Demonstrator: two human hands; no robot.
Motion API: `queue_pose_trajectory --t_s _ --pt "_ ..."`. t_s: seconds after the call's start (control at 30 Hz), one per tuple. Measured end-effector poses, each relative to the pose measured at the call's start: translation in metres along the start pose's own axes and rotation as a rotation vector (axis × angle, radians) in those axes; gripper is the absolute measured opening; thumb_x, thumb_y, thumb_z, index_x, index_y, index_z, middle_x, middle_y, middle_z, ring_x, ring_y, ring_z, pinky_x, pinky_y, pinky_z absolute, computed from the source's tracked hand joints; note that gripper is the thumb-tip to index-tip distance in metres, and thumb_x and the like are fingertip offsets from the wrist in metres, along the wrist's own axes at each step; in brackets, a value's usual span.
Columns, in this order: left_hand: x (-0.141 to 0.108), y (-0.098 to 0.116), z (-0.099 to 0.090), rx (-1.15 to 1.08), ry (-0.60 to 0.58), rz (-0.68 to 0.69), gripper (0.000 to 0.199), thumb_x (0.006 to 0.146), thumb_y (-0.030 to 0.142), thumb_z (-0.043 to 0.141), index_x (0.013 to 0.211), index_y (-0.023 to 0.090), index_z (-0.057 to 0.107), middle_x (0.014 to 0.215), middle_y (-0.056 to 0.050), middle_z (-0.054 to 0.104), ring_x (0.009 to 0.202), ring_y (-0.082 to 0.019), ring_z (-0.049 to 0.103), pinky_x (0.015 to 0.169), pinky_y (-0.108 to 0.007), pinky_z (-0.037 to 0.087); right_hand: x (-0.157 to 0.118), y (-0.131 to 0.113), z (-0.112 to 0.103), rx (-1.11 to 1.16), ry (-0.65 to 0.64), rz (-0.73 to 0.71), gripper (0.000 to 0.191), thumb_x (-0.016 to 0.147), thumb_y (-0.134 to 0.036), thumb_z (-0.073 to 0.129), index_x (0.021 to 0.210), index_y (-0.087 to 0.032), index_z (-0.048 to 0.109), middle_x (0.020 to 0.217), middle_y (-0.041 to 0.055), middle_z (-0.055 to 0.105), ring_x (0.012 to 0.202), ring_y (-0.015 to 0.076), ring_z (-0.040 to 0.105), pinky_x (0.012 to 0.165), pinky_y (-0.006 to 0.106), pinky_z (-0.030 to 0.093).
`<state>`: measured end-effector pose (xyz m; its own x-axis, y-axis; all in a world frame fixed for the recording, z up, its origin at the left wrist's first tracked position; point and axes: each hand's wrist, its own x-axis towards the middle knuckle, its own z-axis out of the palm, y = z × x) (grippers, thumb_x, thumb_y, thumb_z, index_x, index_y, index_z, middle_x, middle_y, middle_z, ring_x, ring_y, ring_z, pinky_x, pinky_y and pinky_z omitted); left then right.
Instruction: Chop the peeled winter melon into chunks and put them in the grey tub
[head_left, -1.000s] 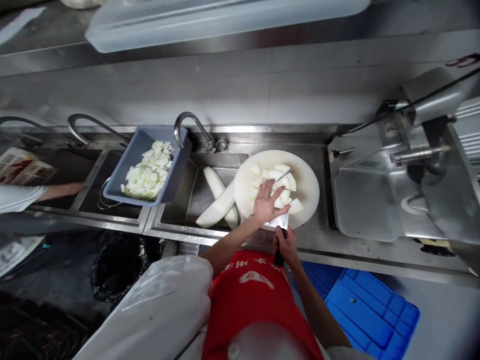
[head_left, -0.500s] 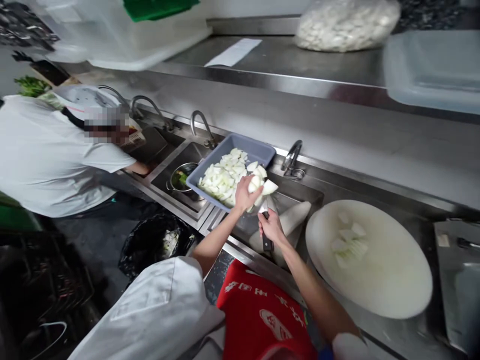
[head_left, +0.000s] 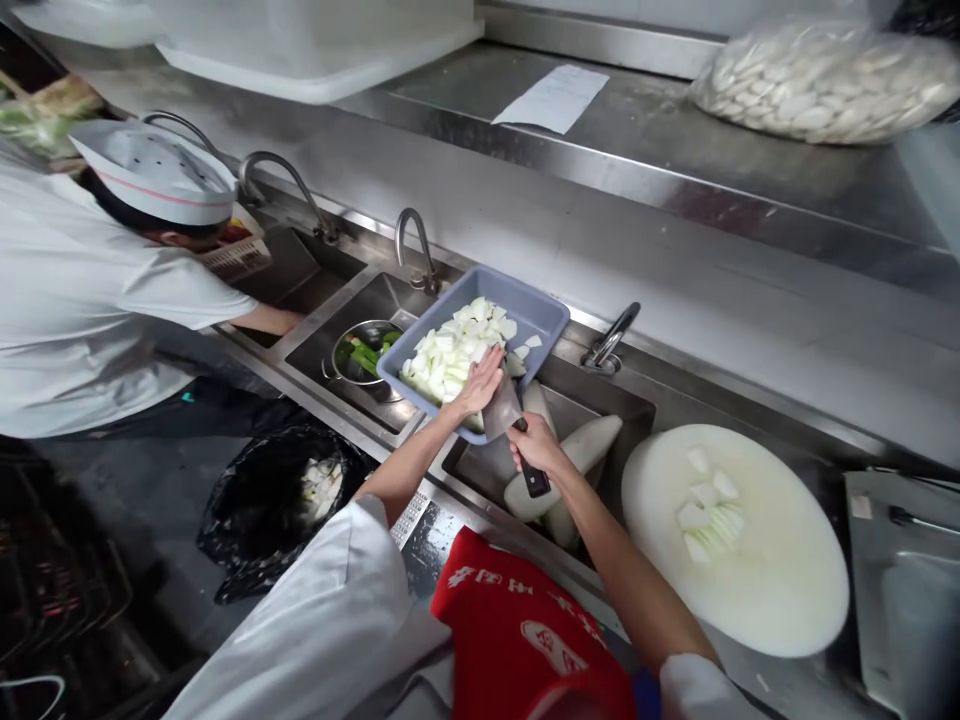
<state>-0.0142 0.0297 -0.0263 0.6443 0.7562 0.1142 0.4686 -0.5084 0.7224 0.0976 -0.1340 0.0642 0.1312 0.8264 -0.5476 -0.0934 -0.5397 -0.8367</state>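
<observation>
My right hand (head_left: 538, 446) grips the dark handle of a cleaver (head_left: 501, 408), its broad blade tilted over the near edge of a blue-grey tray (head_left: 544, 318). My left hand (head_left: 478, 388) lies against the blade's side with fingers stretched out, holding nothing. Chunks of white radish (head_left: 446, 352) fill much of the tray; a few lie apart near its right side. Below the tray, whole peeled white radishes (head_left: 589, 448) rest in the sink. More cut pieces (head_left: 706, 520) sit on the round white cutting board (head_left: 787, 590) to my right.
At left, a co-worker (head_left: 112, 270) in white bends over another sink. A metal pot (head_left: 364, 355) with green vegetables stands in the middle sink. A black-bagged bin (head_left: 255, 510) is below. A steel shelf (head_left: 637, 130) overhead carries a bag of white pieces (head_left: 825, 90).
The radish chunks held between my left hand and the blade have dropped into the tray. My left hand has flattened out, and the cleaver has swung over the tray's edge.
</observation>
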Motion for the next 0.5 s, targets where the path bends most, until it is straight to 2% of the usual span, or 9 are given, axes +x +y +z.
queue_pose_trajectory --t_s 0.1,0.17,0.23,0.3,0.37,0.4,0.43,0.5 --pt "0.013 -0.037 -0.01 -0.072 0.109 -0.23 0.061 0.104 0.058 0.03 0.152 0.023 0.044 0.161 -0.009 0.038 0.154 -0.027 0.028 0.124 -0.059 0.024 -0.034 0.02 -0.025 -0.013 -0.029 -0.07 0.037 0.077 -0.047 0.075 0.077 -0.024 0.046 0.05 -0.0099 0.052 0.033 0.0086 0.045 0.03 0.018 0.035" --pt "0.017 -0.051 -0.02 -0.114 0.207 -0.327 0.063 0.105 0.057 0.028 0.148 0.016 0.048 0.158 -0.014 0.043 0.151 -0.027 0.034 0.124 -0.055 0.027 -0.066 0.044 -0.048 -0.05 0.027 -0.116 0.039 0.08 -0.054 0.072 0.074 -0.024 0.048 0.051 -0.0076 0.054 0.033 0.01 0.045 0.029 0.02 0.034" --pt "0.017 -0.048 -0.025 -0.136 0.274 -0.311 0.067 0.106 0.056 0.021 0.144 0.01 0.051 0.154 -0.017 0.048 0.147 -0.025 0.041 0.124 -0.05 0.031 -0.104 0.072 -0.074 -0.071 0.172 -0.121 0.043 0.083 -0.061 0.069 0.071 -0.024 0.05 0.049 -0.0056 0.054 0.034 0.0115 0.046 0.031 0.022 0.037" --pt "0.019 -0.031 -0.021 -0.158 0.312 -0.185 0.068 0.105 0.057 0.02 0.137 0.01 0.057 0.144 -0.016 0.058 0.138 -0.024 0.052 0.12 -0.045 0.039 -0.142 0.102 -0.099 -0.025 0.367 -0.101 0.047 0.082 -0.067 0.068 0.07 -0.024 0.054 0.049 -0.0028 0.056 0.035 0.0132 0.048 0.033 0.025 0.039" --pt "0.026 -0.004 -0.001 -0.193 0.303 -0.028 0.063 0.105 0.057 0.024 0.125 0.014 0.065 0.128 -0.013 0.068 0.122 -0.022 0.063 0.113 -0.041 0.047 -0.178 0.131 -0.123 0.045 0.605 -0.073 0.053 0.079 -0.072 0.069 0.068 -0.023 0.056 0.049 -0.0008 0.056 0.037 0.0144 0.05 0.036 0.026 0.041" --pt "0.03 0.013 0.016 -0.21 0.269 0.041 0.061 0.105 0.057 0.026 0.117 0.016 0.069 0.121 -0.011 0.071 0.114 -0.022 0.066 0.109 -0.04 0.05 -0.193 0.146 -0.135 0.078 0.725 -0.054 0.056 0.077 -0.075 0.069 0.066 -0.022 0.056 0.049 -0.0004 0.056 0.038 0.0145 0.051 0.036 0.026 0.042" --pt "0.033 0.032 0.038 -0.223 0.216 0.093 0.06 0.105 0.057 0.027 0.108 0.017 0.071 0.115 -0.01 0.073 0.109 -0.022 0.068 0.106 -0.039 0.052 -0.208 0.161 -0.148 0.11 0.837 -0.031 0.059 0.074 -0.078 0.069 0.065 -0.022 0.055 0.048 -0.0004 0.055 0.037 0.0144 0.05 0.036 0.026 0.042" --pt "0.033 0.073 0.093 -0.231 0.076 0.165 0.061 0.105 0.058 0.027 0.096 0.017 0.072 0.108 -0.01 0.074 0.102 -0.022 0.069 0.101 -0.04 0.055 -0.234 0.195 -0.175 0.188 1.009 0.022 0.063 0.068 -0.082 0.071 0.064 -0.022 0.054 0.046 -0.0012 0.053 0.036 0.0141 0.049 0.035 0.027 0.041"
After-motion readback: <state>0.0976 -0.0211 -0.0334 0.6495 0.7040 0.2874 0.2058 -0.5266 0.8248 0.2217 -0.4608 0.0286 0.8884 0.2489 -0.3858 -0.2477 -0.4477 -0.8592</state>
